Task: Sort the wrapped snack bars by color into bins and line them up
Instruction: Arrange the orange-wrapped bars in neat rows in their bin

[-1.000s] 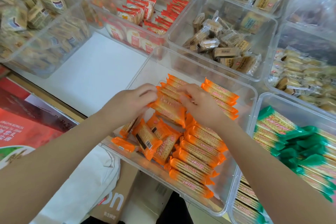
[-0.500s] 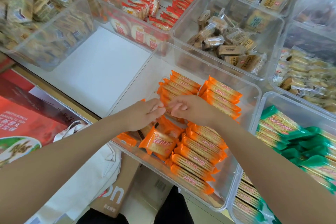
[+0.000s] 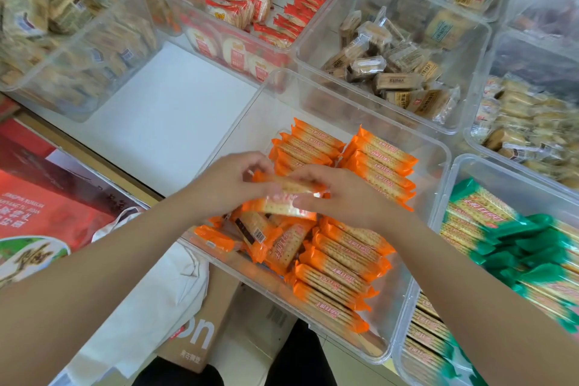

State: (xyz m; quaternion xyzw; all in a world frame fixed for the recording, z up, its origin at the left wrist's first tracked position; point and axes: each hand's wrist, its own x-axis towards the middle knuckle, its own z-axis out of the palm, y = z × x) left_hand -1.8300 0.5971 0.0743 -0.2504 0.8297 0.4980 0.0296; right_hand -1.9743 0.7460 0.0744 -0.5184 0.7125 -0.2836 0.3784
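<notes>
Left hand (image 3: 228, 185) and right hand (image 3: 341, 194) both pinched orange-wrapped cracker bars (image 3: 282, 194), fingers curled. They were held above the clear plastic bin (image 3: 416, 141).

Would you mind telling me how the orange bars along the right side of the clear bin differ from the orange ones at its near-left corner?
The right-side orange bars lie parallel in a neat row, while the near-left orange bars are jumbled at mixed angles. The row shows its printed fronts; one jumbled bar shows its barcode back. Both groups share orange wrappers and sit in the same clear bin. Both hands, left hand and right hand, hold more orange bars above the jumble.
</notes>
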